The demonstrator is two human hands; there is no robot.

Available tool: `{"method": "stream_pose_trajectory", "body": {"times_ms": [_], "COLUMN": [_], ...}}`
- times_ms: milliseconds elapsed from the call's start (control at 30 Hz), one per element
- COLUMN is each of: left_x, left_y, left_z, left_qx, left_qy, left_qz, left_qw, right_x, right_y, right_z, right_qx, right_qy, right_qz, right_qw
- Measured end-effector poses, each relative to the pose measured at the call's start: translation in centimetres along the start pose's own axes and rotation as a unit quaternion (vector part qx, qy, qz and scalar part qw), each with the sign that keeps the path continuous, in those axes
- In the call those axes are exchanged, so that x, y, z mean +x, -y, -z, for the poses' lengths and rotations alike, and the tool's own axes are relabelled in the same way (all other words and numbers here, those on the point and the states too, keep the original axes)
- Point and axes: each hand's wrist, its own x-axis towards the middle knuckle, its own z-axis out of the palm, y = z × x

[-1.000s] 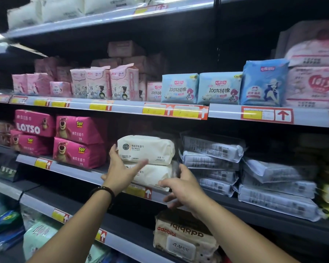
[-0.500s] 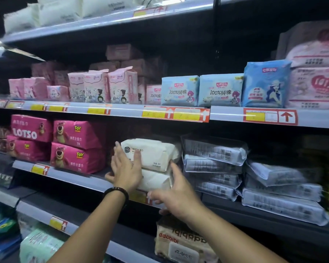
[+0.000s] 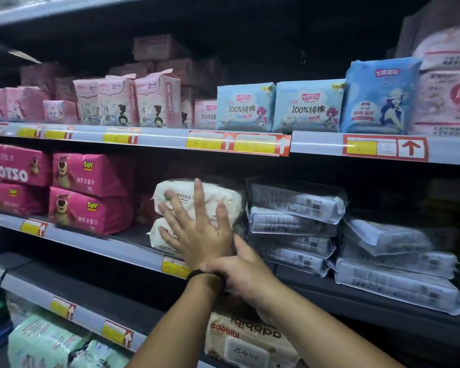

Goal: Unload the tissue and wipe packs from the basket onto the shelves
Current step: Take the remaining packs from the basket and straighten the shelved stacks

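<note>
Head view: my left hand (image 3: 197, 235), fingers spread flat, presses the two stacked white wipe packs (image 3: 223, 197) into the middle shelf (image 3: 91, 243), probably to square them between pink packs (image 3: 91, 213) and grey packs (image 3: 295, 200). My right hand (image 3: 245, 274) curls by my left wrist; I cannot tell whether it holds anything, and the basket is out of view.

The upper shelf (image 3: 157, 138) is carrying pink packs (image 3: 122, 104) standing upright along its left half. Light-blue cotton packs (image 3: 246, 107) are standing at its front edge toward the right. The middle shelf (image 3: 91, 244) is holding pink Lotso tissue packs (image 3: 91, 216) stacked two high at its left end. Two white wet wipe packs (image 3: 223, 193) are lying one on the other near the middle of its front edge, and stacks of grey-white packs (image 3: 292, 224) are lying flat toward its right end. Yellow price tags (image 3: 255, 144) are sitting along both front edges.
</note>
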Motion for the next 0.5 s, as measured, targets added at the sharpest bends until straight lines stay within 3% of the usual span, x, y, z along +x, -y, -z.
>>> {"method": "stream_pose_trajectory", "body": {"times_ms": [167, 267, 433, 500], "left_x": [0.4, 0.1, 0.3, -0.4], "left_y": [0.0, 0.3, 0.0, -1.4], "left_z": [-0.5, 0.4, 3.2, 4.9], "left_qx": [0.028, 0.042, 0.055, 0.05], "left_qy": [0.001, 0.047, 0.168, 0.153], "left_qz": [-0.004, -0.013, -0.002, 0.003], "left_qw": [1.0, 0.998, 0.984, 0.987], "right_x": [0.2, -0.8, -4.0, -5.6], "right_y": [0.9, 1.7, 2.1, 2.1], "right_z": [0.7, 1.6, 3.2, 4.3], "right_qx": [-0.027, -0.045, -0.149, -0.187], "right_qy": [0.014, 0.037, -0.031, -0.06], "right_qz": [-0.04, -0.056, -0.012, 0.005], "right_qw": [0.999, 0.997, 0.988, 0.981]}}
